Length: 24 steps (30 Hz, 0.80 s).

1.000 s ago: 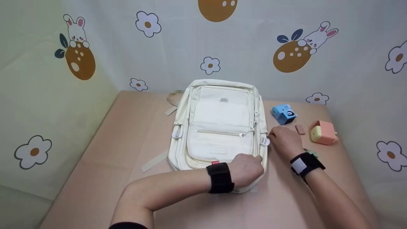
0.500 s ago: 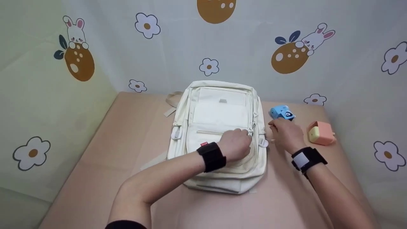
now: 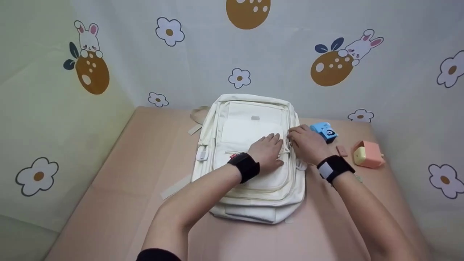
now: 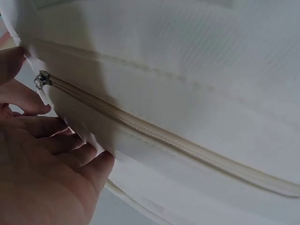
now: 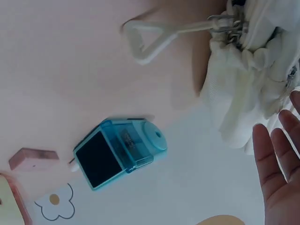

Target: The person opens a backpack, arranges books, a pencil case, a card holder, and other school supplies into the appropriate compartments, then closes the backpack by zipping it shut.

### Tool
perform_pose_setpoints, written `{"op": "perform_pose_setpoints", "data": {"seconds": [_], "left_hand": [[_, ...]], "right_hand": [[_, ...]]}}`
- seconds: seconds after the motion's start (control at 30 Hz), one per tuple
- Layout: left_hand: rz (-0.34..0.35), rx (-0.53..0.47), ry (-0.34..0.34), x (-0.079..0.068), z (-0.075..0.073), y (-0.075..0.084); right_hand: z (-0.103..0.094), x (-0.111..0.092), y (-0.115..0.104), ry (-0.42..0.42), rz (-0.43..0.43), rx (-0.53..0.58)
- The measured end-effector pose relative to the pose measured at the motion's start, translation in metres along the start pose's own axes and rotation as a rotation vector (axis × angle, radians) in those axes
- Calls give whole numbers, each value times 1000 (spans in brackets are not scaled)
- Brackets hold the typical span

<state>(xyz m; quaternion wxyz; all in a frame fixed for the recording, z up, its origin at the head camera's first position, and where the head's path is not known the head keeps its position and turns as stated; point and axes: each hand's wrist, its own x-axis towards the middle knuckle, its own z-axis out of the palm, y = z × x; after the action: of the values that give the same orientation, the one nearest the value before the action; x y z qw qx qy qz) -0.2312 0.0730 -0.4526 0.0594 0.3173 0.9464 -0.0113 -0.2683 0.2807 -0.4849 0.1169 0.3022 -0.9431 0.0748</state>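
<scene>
A cream backpack (image 3: 250,127) is laid on the desk (image 3: 119,163), front panel up, at about the middle of the head view. The left hand (image 3: 266,154) is placed on the front panel with its fingers extended and spread; nothing is gripped by it. In the left wrist view, its fingertips are seen against the fabric, beside a front zipper (image 4: 140,126) whose metal slider (image 4: 43,79) is located near the thumb side.

The right hand (image 3: 310,145) is positioned at the right side edge of the backpack, fingertips at the side zipper area. Extended fingers are shown in the right wrist view, but the hand is cut off by the frame; whether a part is pinched cannot be told. A white triangular loop (image 5: 150,44) is connected by a cord to metal hardware at the backpack's edge.

A blue box-shaped device (image 3: 323,132) with a round knob is set just beyond the right hand. To its right, a small pink block (image 3: 341,150) and a pink-and-yellow device (image 3: 368,154) are placed near one another. A black wristband (image 3: 246,167) is worn on the left wrist, and a second band (image 3: 335,168) on the right. The desk is backed by a printed curtain (image 3: 203,54).
</scene>
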Motion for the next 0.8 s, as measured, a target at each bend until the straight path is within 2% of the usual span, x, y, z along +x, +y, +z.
{"op": "perform_pose_setpoints", "data": {"seconds": [0.1, 0.27, 0.43, 0.57, 0.67, 0.8], "left_hand": [[2, -23, 1, 0, 1, -2], [17, -55, -1, 0, 2, -4], [40, -55, 0, 3, 4, -5], [33, -50, -6, 5, 4, -5], [24, -50, -10, 6, 4, -5], [25, -33, -4, 4, 3, -5]], "right_hand": [[1, 0, 3, -12, -9, -3], [5, -4, 7, -51, 40, 61], [7, -8, 7, -69, 159, 188], [4, -9, 4, -46, 248, 254], [2, -10, 1, -25, 267, 261], [1, -16, -3, 0, 245, 219]]}}
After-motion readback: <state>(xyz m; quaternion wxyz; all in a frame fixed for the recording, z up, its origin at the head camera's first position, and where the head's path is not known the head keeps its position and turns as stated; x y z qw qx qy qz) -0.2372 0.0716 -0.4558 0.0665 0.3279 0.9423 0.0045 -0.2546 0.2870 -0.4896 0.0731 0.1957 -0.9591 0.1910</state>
